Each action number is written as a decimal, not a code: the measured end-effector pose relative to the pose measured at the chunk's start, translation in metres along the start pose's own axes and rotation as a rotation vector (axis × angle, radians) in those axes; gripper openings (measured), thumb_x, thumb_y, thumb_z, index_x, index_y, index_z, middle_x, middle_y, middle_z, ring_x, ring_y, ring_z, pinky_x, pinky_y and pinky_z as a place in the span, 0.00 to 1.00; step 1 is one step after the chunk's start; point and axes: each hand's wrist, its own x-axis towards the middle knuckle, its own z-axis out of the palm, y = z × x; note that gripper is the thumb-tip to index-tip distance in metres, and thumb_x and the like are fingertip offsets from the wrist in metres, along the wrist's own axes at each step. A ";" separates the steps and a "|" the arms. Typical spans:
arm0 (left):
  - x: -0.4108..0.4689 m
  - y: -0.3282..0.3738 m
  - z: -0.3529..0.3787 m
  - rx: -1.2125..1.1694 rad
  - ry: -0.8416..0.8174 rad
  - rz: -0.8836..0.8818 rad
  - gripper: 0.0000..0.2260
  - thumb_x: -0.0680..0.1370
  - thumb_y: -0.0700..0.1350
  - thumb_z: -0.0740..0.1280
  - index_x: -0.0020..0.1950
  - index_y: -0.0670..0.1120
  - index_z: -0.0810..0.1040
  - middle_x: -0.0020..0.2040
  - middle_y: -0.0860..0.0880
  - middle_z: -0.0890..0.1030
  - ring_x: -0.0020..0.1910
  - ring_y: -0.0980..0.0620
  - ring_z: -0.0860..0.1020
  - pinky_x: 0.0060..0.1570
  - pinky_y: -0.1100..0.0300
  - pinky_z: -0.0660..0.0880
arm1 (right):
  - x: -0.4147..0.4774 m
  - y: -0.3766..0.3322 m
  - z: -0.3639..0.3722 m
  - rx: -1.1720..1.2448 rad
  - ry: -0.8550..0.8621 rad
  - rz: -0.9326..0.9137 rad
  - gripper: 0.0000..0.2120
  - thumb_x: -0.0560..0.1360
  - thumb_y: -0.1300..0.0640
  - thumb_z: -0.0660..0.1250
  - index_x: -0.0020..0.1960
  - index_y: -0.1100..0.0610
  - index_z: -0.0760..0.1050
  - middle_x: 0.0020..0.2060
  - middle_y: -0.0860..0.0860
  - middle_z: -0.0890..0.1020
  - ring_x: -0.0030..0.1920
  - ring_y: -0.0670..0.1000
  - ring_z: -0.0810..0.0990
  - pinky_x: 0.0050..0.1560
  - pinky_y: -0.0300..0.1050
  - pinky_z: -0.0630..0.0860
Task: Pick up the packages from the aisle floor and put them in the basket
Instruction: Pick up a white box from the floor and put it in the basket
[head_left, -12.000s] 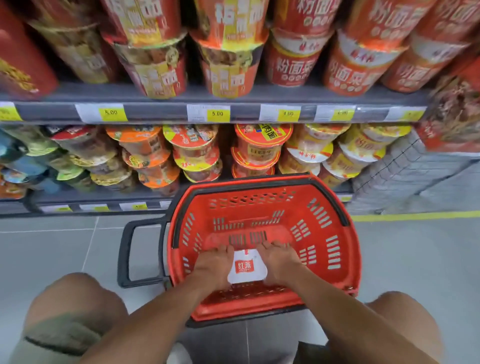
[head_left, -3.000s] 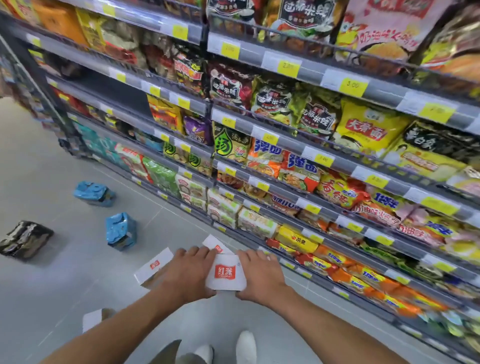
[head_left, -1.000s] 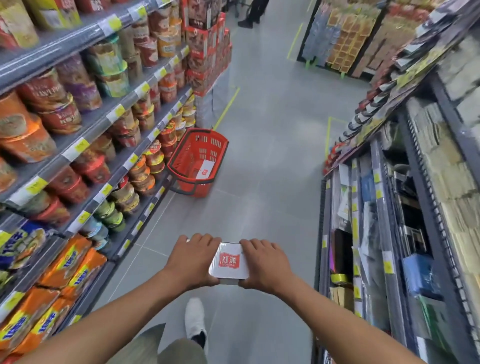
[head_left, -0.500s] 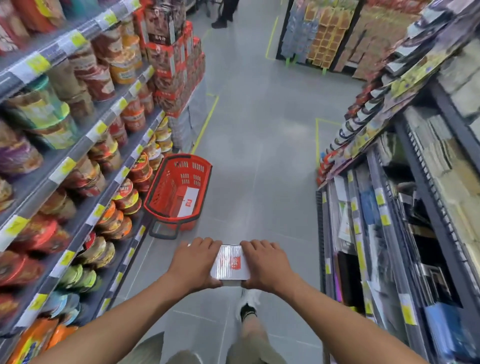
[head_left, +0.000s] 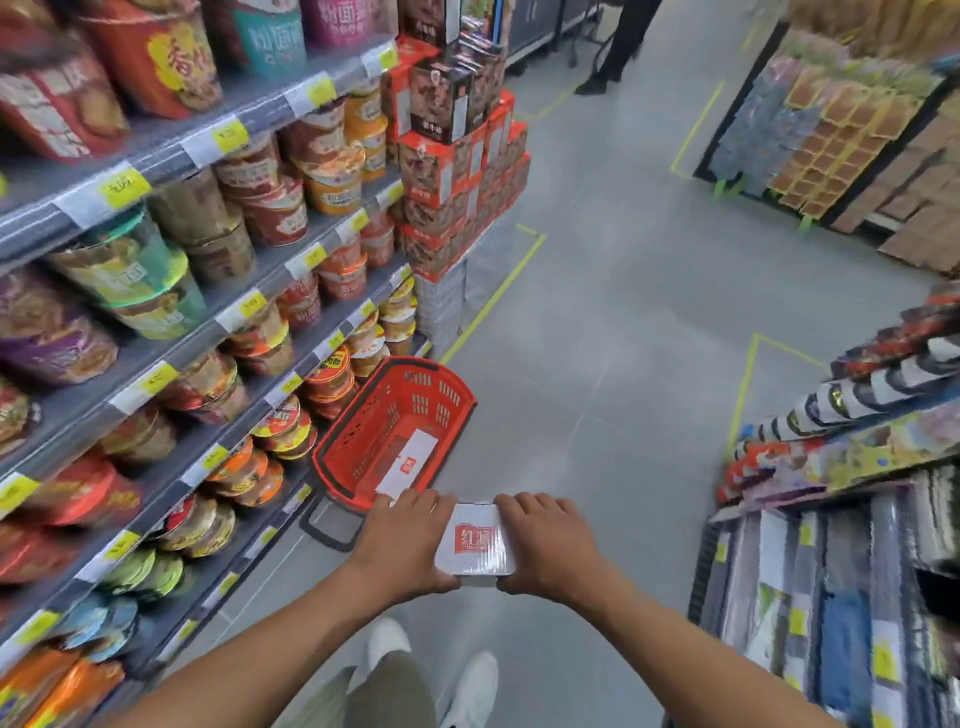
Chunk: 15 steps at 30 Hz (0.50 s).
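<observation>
Red plastic basket (head_left: 332, 457) is sitting on the grey floor right up against the bottom of the noodle shelves, and that's where this is heading. The person is carrying a white package (head_left: 475, 545) out in front at arm's length, left hand (head_left: 402, 545) clamped on its left side, right hand (head_left: 545, 551) on its right side, both wrapped snug around it so neither has a free finger. The basket is lying ahead and to the left of the hands, its near rim almost under the left hand's fingertips from this angle, so I'd say the left hand is the nearer one and the box needs to go forward, leftward and down. The basket's long axis is running diagonally away toward the upper right, and one matching white package (head_left: 408, 460) is already lying flat inside, roughly along that same line. The held box's long side is pointing mostly away from the body, so it's looking like only a slight turn is needed to lay it next to the other. Labels: both boxes are showing a red square logo with white Chinese characters, looks like 红派 but it's blurry on the held one. The yellow price tags (head_left: 228, 136) on the shelf edges are too smeared to read, and the noodle cups (head_left: 280, 208) are showing big Chinese lettering I can't make out cleanly.
</observation>
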 end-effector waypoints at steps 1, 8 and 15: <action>0.009 -0.007 -0.001 -0.015 0.008 -0.035 0.41 0.63 0.73 0.66 0.72 0.54 0.66 0.65 0.53 0.77 0.62 0.48 0.76 0.56 0.49 0.71 | 0.017 0.005 -0.007 -0.014 -0.007 -0.037 0.44 0.65 0.33 0.74 0.75 0.48 0.63 0.66 0.49 0.77 0.63 0.55 0.77 0.65 0.53 0.71; 0.074 -0.067 -0.012 -0.111 0.058 -0.208 0.45 0.64 0.72 0.67 0.76 0.51 0.66 0.66 0.51 0.76 0.64 0.47 0.76 0.58 0.46 0.71 | 0.140 0.019 -0.050 -0.108 -0.054 -0.203 0.43 0.66 0.32 0.73 0.75 0.47 0.63 0.67 0.47 0.77 0.65 0.54 0.76 0.67 0.53 0.70; 0.137 -0.124 -0.034 -0.216 -0.024 -0.287 0.44 0.71 0.66 0.71 0.79 0.50 0.57 0.71 0.50 0.70 0.69 0.47 0.70 0.64 0.49 0.67 | 0.257 0.027 -0.075 -0.234 -0.129 -0.336 0.43 0.66 0.34 0.74 0.73 0.49 0.64 0.65 0.50 0.77 0.62 0.57 0.77 0.65 0.54 0.71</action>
